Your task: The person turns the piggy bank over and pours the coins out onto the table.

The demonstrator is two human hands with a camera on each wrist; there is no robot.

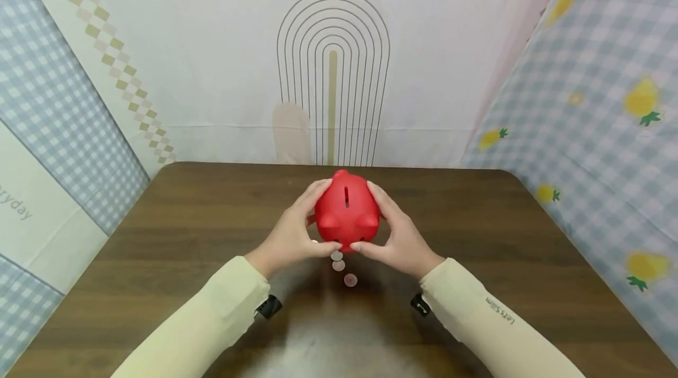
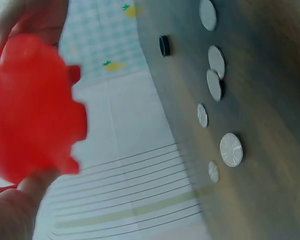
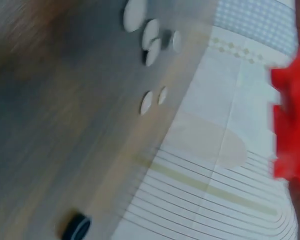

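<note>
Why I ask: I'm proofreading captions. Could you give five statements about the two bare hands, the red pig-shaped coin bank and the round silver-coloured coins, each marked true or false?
1. The bare left hand and bare right hand both hold the red pig-shaped coin bank. True.
2. The bank's narrow slot faces down. False: the slot faces up, towards the head camera.
3. Six round silver-coloured coins show on the brown wood-grain table in the left wrist view. True.
4. The bank stands on the table. False: it is held above it.
5. A small round black cap lies on the table. True.
</note>
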